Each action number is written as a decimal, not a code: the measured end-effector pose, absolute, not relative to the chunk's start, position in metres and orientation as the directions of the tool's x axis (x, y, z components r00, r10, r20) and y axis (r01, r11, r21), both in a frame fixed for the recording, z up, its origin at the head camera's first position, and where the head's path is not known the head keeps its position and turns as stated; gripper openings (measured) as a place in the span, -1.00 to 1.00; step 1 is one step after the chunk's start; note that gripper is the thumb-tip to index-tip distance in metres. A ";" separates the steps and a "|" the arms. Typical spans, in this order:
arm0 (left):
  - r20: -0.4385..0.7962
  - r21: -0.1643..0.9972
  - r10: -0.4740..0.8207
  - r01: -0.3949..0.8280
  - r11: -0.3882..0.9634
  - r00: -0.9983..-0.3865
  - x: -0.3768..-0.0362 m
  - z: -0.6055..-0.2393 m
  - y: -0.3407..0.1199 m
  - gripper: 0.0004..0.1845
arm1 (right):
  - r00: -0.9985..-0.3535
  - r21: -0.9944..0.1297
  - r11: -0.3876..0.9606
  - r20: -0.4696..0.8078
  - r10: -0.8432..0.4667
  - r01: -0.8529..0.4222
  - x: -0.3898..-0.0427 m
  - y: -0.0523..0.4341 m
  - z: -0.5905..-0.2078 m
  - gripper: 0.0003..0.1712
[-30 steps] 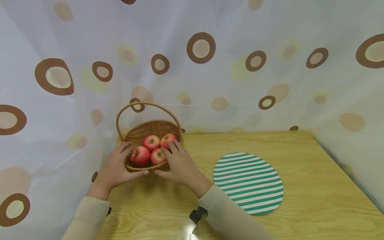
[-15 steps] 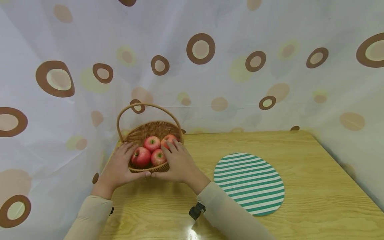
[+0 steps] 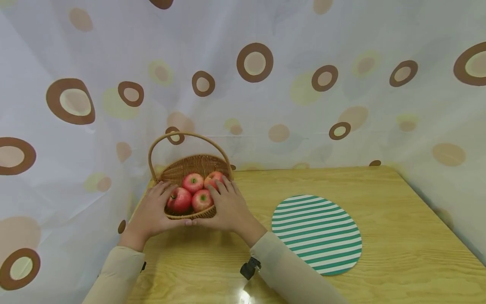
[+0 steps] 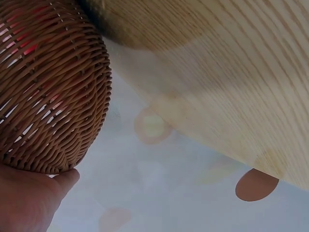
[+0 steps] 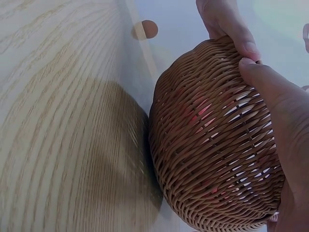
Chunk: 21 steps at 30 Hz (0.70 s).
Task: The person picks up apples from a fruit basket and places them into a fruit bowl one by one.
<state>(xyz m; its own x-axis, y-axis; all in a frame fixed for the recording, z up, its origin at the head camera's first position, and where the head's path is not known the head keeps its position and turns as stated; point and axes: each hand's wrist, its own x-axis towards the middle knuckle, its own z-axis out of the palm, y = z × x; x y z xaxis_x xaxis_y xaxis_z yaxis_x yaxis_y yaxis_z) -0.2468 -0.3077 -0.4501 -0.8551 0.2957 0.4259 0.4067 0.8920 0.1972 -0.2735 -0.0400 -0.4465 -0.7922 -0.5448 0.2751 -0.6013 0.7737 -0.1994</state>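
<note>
A brown wicker basket with a tall arched handle holds several red apples. My left hand grips its left front side, the fingers over the rim beside the leftmost apple. On the other side my right hand grips the right front, its fingers partly covering the right-hand apple. Both thumbs lie along the front rim, tips meeting at the middle. The right wrist view shows the woven underside tilted up beside the tabletop; red shows through the weave.
A green-and-white striped oval mat lies on the wooden table to the right of the basket. Behind and at both sides hangs a pale curtain with brown ring patterns, close to the basket's back and left.
My two thumbs have come together along the basket's front rim, the left hand shifting right and its fingers moving further over the rim. Basket and apples stay nearly in place.
</note>
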 end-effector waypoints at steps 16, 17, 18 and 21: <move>0.421 0.219 0.256 0.371 0.902 -0.870 -0.244 -0.456 -0.303 0.21 | -0.794 -0.201 0.777 0.288 -0.536 -0.597 -0.273 -0.038 -0.454 0.40; 0.423 0.221 0.252 0.368 0.903 -0.871 -0.244 -0.456 -0.303 0.21 | -0.793 -0.199 0.777 0.288 -0.537 -0.598 -0.273 -0.037 -0.454 0.40; 0.425 0.223 0.249 0.368 0.903 -0.870 -0.244 -0.456 -0.303 0.21 | -0.792 -0.199 0.776 0.290 -0.537 -0.599 -0.273 -0.037 -0.454 0.40; 0.436 0.232 0.239 0.365 0.902 -0.868 -0.245 -0.456 -0.303 0.22 | -0.788 -0.195 0.774 0.296 -0.540 -0.603 -0.273 -0.037 -0.455 0.40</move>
<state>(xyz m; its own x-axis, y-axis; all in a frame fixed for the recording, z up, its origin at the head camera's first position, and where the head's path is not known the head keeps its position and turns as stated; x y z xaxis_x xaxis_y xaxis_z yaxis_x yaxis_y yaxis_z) -0.2450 -0.3026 -0.4563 -0.8678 0.2386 0.4360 0.3647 0.9016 0.2324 -0.2726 -0.0372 -0.4545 -0.7881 -0.5399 0.2957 -0.6031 0.7735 -0.1950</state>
